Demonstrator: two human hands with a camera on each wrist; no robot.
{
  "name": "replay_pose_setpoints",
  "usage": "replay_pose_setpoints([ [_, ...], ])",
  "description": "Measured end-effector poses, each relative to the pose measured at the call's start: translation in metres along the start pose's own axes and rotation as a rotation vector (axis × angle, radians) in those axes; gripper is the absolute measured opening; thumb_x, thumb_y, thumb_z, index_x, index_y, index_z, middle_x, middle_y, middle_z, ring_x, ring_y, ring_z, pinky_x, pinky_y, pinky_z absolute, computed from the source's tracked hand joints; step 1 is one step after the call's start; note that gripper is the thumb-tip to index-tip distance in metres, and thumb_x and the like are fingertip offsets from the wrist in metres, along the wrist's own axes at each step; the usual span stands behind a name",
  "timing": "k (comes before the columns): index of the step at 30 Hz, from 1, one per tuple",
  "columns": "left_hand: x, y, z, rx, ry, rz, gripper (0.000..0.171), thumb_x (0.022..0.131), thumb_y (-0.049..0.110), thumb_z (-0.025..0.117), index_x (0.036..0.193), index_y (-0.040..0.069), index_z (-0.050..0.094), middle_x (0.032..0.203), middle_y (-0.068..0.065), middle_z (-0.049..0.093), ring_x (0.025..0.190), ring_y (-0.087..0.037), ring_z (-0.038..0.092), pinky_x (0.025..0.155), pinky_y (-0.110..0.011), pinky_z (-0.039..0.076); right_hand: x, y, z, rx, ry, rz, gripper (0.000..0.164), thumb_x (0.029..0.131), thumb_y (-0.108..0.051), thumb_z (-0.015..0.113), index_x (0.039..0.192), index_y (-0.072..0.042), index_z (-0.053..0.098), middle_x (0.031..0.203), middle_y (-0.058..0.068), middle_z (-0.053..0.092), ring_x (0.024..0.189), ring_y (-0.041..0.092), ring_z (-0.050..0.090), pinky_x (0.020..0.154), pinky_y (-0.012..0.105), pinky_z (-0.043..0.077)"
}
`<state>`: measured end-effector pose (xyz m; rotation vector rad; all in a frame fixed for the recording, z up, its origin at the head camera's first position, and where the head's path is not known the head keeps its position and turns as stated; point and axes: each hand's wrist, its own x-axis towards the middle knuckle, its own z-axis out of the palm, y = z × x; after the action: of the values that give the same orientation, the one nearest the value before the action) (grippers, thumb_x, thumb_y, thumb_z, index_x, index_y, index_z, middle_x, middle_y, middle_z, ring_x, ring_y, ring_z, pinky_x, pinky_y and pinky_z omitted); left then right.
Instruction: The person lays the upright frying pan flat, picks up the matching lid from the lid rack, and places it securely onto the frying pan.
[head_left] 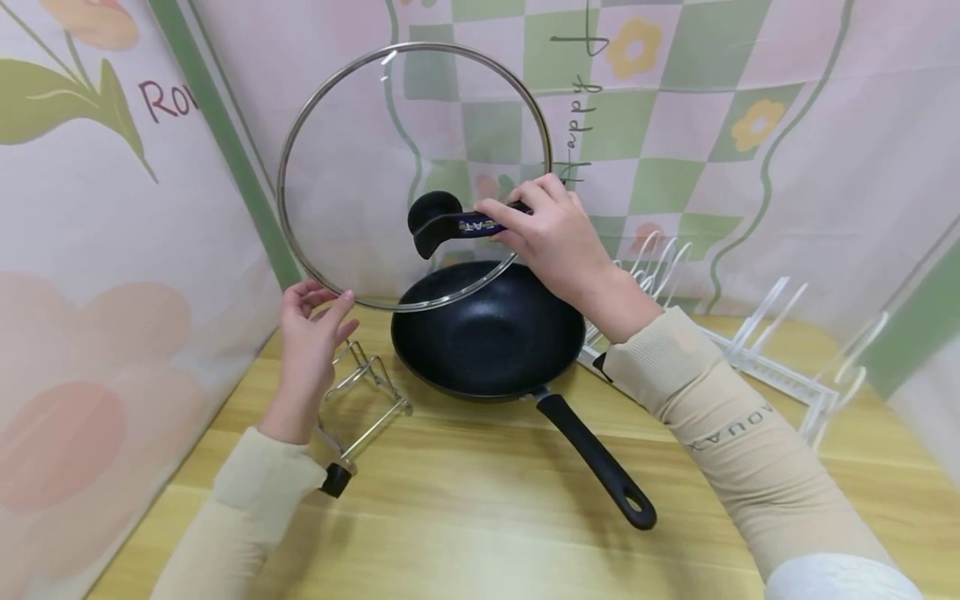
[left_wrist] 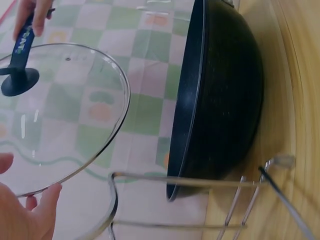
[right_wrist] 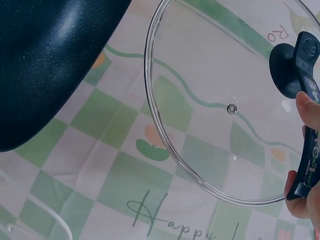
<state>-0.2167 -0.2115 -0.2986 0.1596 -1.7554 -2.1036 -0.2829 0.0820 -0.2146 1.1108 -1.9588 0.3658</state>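
Note:
A round glass lid (head_left: 337, 158) with a metal rim is held up on edge above and behind a black wok (head_left: 487, 342). My right hand (head_left: 558, 237) grips the lid's dark handle (head_left: 442, 227), thumb and fingers around its arm; the right wrist view shows the same handle (right_wrist: 307, 55) up close. At the lower left, my left hand (head_left: 309, 346) pinches the rim between thumb and fingers. The wok stands on the table with its long handle (head_left: 600, 462) towards me. In the left wrist view the lid (left_wrist: 75, 120) is apart from the wok (left_wrist: 225, 90).
A small metal wire rack (head_left: 375, 429) with dark feet stands left of the wok, below my left hand. To the right lies a white rack (head_left: 780, 379) with upright prongs, partly behind my right arm. Printed cloth (head_left: 675, 100) hangs behind the wooden table (head_left: 450, 517).

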Motion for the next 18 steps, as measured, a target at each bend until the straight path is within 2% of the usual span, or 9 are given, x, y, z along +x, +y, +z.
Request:
replay_pose_setpoints([
  [8,0.003,-0.008,0.012,-0.100,0.087,0.050,0.028,0.099,-0.001,0.064,0.114,0.013,0.046,0.108,-0.002,0.049,0.095,-0.014,0.058,0.086,-0.030,0.059,-0.002,0.002,-0.003,-0.004,-0.004,0.014,0.031,0.092,-0.014,0.076,0.123,-0.011,0.072,0.103,0.019,0.062,0.098,0.042,0.053,0.074,0.054,0.046],
  [13,0.005,-0.012,0.018,-0.138,0.112,0.075,0.028,0.097,-0.009,0.061,0.108,0.011,0.046,0.103,-0.003,0.049,0.091,-0.015,0.057,0.084,-0.029,0.060,-0.004,0.003,-0.007,-0.075,0.002,-0.009,0.032,0.092,-0.018,0.075,0.124,-0.013,0.072,0.102,0.017,0.064,0.097,0.042,0.055,0.074,0.056,0.043],
  [18,0.006,-0.015,0.022,-0.147,0.102,0.094,0.027,0.097,-0.011,0.060,0.112,0.007,0.047,0.104,-0.005,0.049,0.088,-0.014,0.056,0.081,-0.026,0.059,-0.005,0.008,-0.010,-0.133,0.019,-0.068,0.031,0.094,-0.020,0.073,0.124,-0.012,0.071,0.101,0.017,0.064,0.098,0.041,0.059,0.088,0.061,0.037],
])
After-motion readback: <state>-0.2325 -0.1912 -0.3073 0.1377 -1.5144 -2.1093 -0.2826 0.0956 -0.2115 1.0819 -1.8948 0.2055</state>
